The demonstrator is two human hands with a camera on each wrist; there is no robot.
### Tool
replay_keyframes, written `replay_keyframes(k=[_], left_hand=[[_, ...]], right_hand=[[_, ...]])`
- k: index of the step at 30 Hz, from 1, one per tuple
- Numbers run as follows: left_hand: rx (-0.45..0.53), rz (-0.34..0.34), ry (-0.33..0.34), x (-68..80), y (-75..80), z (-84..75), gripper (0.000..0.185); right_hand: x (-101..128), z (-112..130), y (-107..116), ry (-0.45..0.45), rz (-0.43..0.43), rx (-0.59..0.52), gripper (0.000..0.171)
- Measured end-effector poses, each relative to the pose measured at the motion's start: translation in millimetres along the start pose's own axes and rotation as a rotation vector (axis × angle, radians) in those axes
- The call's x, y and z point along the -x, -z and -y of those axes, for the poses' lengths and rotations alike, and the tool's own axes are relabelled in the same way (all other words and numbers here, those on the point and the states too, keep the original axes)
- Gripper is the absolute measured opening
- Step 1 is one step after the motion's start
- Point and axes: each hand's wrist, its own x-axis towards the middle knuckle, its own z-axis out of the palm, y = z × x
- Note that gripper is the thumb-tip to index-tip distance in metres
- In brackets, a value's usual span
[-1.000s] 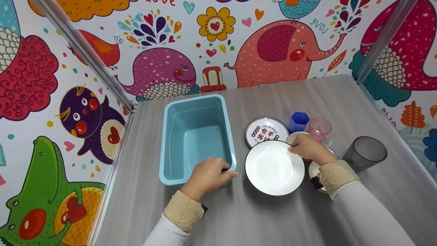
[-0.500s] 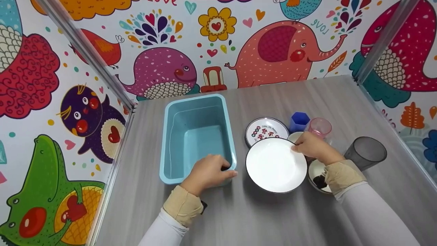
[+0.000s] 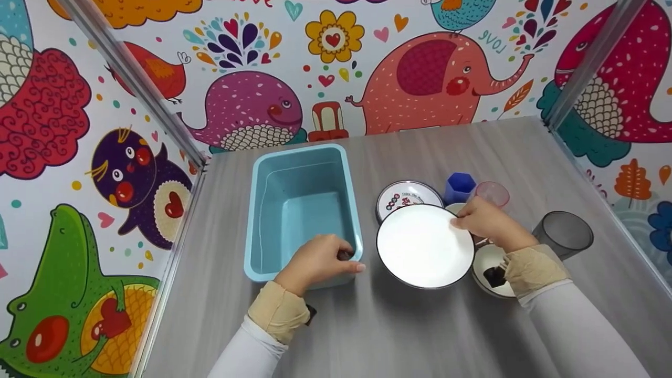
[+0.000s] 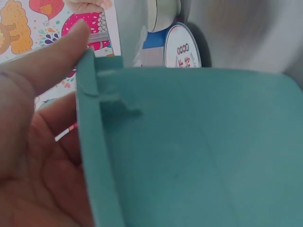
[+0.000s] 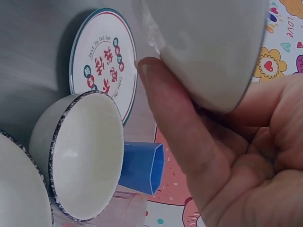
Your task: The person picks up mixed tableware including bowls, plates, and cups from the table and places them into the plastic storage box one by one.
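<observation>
We note the left hand (image 3: 316,261) gripping the blue tub's (image 3: 262,210) near rim at 6 o'clock, while the right hand (image 3: 485,223) pinches the white plate (image 3: 420,247) at its 2 o'clock edge — lifted, just right of the tub.

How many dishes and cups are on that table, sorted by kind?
Plates: 2, the white plate held by the right hand and the printed plate.
Bowls: 2, small bowl and near bowl.
Cups: 3, blue cup, pink cup, grey cup.
Tubs: 1, blue tub, gripped by the left hand.
Total: 8.
</observation>
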Motion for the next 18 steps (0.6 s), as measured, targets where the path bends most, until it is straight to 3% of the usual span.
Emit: replay_keyframes(k=[13,18], left_hand=[[0.062,0.021,0.046,-0.7,2.2,0.8,0.046],[0.073,0.028,0.082,-2.6,0.9,1.2,0.061]], right_hand=[[1.8,3.3,4.8,-0.022,-0.007,-0.041,0.030],[4.1,5.2,6.2,-0.032,-0.015,-0.064,0.033]])
